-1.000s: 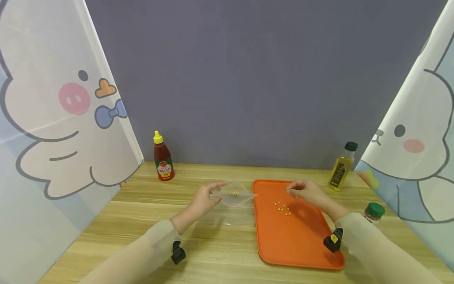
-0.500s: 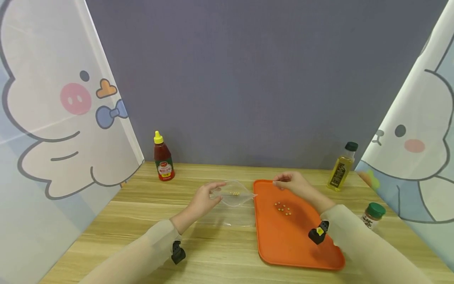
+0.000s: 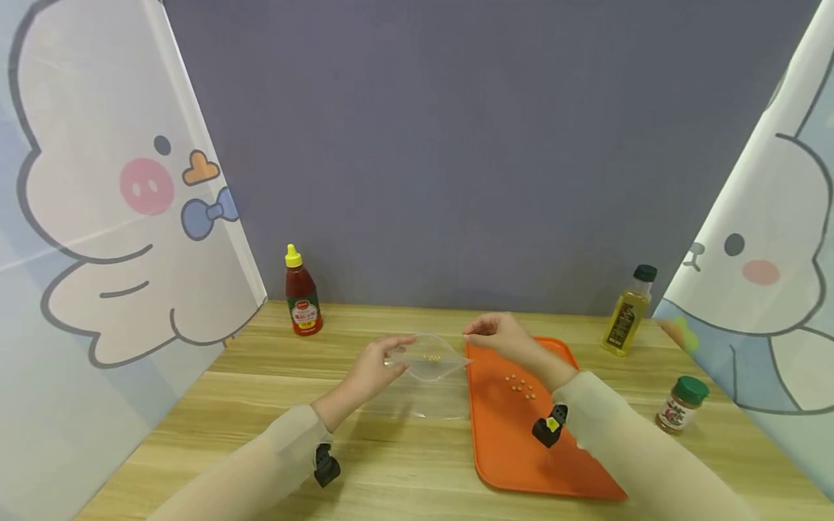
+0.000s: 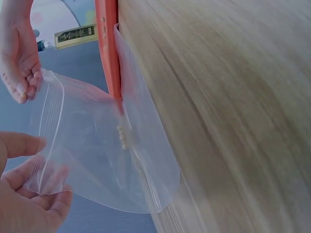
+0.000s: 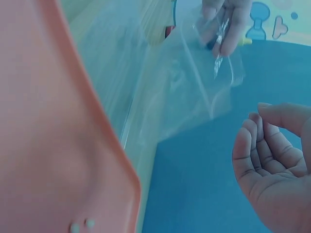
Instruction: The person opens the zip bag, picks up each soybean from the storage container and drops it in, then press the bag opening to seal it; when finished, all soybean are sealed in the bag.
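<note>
My left hand (image 3: 381,365) grips one corner of a clear zip-lock bag (image 4: 87,141), thumb and fingers curled round its rim. The bag's mouth gapes and several small yellow soybeans (image 4: 122,137) lie inside. My right hand (image 3: 502,339) is over the far left corner of the orange tray (image 3: 521,449), close by the bag's right end. Its thumb and forefinger pinch together at the tips (image 5: 260,110), with the soybean between them mostly hidden. More loose soybeans (image 3: 520,386) lie on the tray beneath the right forearm.
A ketchup bottle (image 3: 303,307) with a yellow cap stands at the back left. At the back right is an oil bottle (image 3: 627,318); a green-capped spice jar (image 3: 680,407) stands right of the tray. A grey partition (image 3: 430,159) closes off the rear.
My right hand has moved left across the tray to the bag's mouth, fingertips still pinched. My left hand and the bag have stayed in place; the spice jar now shows fully.
</note>
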### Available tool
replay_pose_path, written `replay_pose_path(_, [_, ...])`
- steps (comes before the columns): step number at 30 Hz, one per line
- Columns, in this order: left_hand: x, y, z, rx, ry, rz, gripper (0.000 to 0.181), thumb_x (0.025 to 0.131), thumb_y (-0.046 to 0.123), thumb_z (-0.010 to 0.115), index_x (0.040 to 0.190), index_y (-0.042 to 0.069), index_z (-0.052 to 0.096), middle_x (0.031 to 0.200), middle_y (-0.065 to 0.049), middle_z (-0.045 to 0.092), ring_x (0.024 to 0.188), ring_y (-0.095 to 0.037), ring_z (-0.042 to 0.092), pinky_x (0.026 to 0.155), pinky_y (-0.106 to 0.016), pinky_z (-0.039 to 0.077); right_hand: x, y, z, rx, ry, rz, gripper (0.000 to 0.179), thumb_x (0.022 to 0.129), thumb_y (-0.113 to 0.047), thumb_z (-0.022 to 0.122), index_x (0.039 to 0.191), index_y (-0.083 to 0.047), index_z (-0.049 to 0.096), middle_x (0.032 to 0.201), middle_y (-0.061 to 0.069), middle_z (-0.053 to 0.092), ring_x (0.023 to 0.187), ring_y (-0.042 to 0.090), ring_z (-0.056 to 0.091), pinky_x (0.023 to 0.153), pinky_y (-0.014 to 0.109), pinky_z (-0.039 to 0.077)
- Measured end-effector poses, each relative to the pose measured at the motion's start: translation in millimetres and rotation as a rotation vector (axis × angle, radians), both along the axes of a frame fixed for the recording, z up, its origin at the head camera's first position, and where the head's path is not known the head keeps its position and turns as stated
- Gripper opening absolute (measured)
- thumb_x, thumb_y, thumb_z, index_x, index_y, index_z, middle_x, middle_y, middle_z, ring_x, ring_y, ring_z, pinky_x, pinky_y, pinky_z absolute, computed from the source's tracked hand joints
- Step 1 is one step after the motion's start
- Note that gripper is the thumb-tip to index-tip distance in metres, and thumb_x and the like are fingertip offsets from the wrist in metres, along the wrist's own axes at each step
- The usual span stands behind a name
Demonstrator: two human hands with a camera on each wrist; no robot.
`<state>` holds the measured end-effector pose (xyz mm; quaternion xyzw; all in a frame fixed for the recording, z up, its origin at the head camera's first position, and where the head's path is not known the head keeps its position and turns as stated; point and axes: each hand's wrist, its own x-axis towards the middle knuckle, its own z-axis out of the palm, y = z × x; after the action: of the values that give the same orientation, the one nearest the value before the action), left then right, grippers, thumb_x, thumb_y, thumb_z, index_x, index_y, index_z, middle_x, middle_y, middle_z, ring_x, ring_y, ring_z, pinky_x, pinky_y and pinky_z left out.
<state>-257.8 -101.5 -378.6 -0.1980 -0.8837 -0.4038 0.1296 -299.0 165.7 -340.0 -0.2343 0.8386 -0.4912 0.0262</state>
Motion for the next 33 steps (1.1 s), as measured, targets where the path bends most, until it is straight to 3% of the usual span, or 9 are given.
replay_pose_path(6, [0.3, 1.9, 1.3, -0.023, 0.001, 0.005, 0.044, 0.084, 0.0, 0.071, 0.127, 0.008, 0.063, 0.127, -0.008, 0.065, 0.108, -0.027, 0.063, 0.092, -0.047, 0.051, -0.2, -23, 1.0, -0.002, 0.069, 0.033, 0.02, 0.089, -0.011, 0.07, 0.101, 0.004, 0.069, 0.089, 0.012, 0.07, 0.08, 0.023, 0.064, 0.068, 0.024, 0.051])
replay_pose_path(14, [1.1, 2.1, 2.7, -0.018, 0.001, -0.003, 0.043, 0.085, 0.0, 0.07, 0.126, 0.008, 0.063, 0.127, -0.009, 0.065, 0.107, -0.027, 0.064, 0.092, -0.048, 0.051, 0.0, -50, 5.8, 0.088, 0.157, 0.058, 0.01, 0.087, -0.011, 0.071, 0.094, -0.004, 0.073, 0.083, 0.006, 0.071, 0.074, 0.019, 0.065, 0.065, 0.026, 0.052])
replay_pose_path(21, [1.1, 1.9, 2.1, -0.015, -0.005, -0.014, 0.044, 0.085, 0.0, 0.069, 0.128, 0.006, 0.062, 0.13, -0.009, 0.063, 0.109, -0.028, 0.063, 0.093, -0.048, 0.05, -1.8, -58, 2.6, 0.131, 0.167, 0.036, 0.008, 0.087, -0.01, 0.071, 0.094, -0.006, 0.074, 0.084, 0.004, 0.072, 0.072, 0.008, 0.062, 0.067, 0.025, 0.054])
replay_pose_path(33, [-1.8, 2.1, -0.4, -0.009, -0.007, -0.012, 0.044, 0.085, 0.0, 0.069, 0.128, 0.007, 0.062, 0.128, -0.01, 0.064, 0.109, -0.029, 0.063, 0.093, -0.048, 0.05, -0.9, -54, 4.8, 0.131, 0.168, 0.022, 0.01, 0.087, -0.009, 0.071, 0.095, -0.006, 0.075, 0.085, 0.004, 0.072, 0.073, 0.009, 0.064, 0.067, 0.024, 0.054])
